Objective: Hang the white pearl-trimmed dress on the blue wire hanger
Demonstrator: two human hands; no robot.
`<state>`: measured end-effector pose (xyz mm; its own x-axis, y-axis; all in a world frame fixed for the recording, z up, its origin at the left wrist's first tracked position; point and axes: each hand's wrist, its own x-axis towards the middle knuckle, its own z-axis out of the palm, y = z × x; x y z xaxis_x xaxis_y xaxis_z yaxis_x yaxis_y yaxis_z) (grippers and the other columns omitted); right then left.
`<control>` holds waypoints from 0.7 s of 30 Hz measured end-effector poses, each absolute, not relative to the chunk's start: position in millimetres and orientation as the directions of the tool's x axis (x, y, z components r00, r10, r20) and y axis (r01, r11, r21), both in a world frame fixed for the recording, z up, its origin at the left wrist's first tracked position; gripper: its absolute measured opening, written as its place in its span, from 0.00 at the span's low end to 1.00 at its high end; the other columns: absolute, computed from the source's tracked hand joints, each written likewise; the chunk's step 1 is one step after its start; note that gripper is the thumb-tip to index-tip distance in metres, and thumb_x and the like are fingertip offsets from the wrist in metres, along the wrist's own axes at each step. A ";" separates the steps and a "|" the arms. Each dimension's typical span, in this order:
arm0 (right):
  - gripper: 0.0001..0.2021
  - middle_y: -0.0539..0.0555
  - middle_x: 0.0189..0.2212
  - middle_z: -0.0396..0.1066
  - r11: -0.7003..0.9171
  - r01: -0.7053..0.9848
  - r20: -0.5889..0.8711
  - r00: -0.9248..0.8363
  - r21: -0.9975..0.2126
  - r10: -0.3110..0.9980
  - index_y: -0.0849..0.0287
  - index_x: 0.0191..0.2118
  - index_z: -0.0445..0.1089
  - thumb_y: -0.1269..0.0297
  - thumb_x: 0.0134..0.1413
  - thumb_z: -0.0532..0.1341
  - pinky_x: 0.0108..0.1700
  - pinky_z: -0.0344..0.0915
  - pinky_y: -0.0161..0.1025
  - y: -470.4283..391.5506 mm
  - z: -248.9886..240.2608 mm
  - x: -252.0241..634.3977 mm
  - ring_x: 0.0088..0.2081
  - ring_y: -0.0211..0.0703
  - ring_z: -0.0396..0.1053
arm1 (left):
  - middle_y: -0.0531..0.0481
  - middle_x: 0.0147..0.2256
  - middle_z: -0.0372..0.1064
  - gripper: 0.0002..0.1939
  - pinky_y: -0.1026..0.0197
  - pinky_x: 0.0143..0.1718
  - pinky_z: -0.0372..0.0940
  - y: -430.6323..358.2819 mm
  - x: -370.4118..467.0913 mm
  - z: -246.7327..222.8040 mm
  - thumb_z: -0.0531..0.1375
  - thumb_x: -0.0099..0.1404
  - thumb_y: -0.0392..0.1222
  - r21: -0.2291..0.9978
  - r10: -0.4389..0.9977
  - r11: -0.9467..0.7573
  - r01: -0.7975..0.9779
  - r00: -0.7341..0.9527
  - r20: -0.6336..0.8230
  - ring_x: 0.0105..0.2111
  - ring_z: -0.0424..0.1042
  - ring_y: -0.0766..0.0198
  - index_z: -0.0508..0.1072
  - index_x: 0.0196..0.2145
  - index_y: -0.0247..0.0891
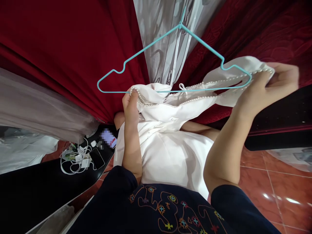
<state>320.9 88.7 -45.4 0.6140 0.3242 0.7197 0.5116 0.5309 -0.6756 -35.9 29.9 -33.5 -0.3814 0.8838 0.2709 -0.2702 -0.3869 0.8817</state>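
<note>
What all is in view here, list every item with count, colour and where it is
hanger: one, turquoise wire, centre top, its right end inside the garment's shoulder
garment: one, white with pearl trim, centre, hanging down from the hanger
curtains: dark red, across the background on both sides
sheer fabric: one strip, silvery, behind the hanger
grey cloth: one, draped at left
black surface: one, lower left
phone: one, black, on the black surface
cables and chargers: a tangle, white, beside the phone
floor tiles: reddish brown, lower right
dark embroidered top: one, navy, bottom centre
left hand: pinching the pearl edge at the left shoulder
right hand: gripping the right shoulder over the hanger end
</note>
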 end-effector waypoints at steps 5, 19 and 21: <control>0.09 0.54 0.33 0.78 0.317 0.444 0.481 0.325 -0.838 0.814 0.60 0.37 0.78 0.78 0.57 0.62 0.40 0.65 0.38 47.9 -58.8 297.1 0.35 0.36 0.73 | 0.53 0.32 0.75 0.28 0.65 0.42 0.73 31.1 -28.7 -35.8 0.75 0.55 0.67 0.866 0.899 -0.366 -0.340 -0.370 0.234 0.37 0.77 0.66 0.78 0.33 0.38; 0.15 0.55 0.45 0.78 0.479 0.401 0.578 0.172 -0.781 0.798 0.53 0.49 0.77 0.49 0.69 0.59 0.51 0.75 0.45 25.9 -45.9 199.0 0.44 0.44 0.77 | 0.52 0.36 0.76 0.25 0.63 0.45 0.73 28.7 -30.2 -38.8 0.70 0.62 0.67 0.903 0.910 -0.338 -0.265 -0.338 0.242 0.39 0.77 0.64 0.79 0.36 0.40; 0.16 0.54 0.41 0.77 0.467 0.415 0.576 0.191 -0.781 0.795 0.54 0.46 0.77 0.48 0.69 0.59 0.47 0.74 0.44 25.7 -48.6 201.7 0.41 0.42 0.75 | 0.51 0.37 0.77 0.23 0.60 0.47 0.73 28.0 -32.9 -38.0 0.68 0.65 0.66 0.910 0.914 -0.351 -0.222 -0.290 0.283 0.40 0.79 0.61 0.79 0.37 0.41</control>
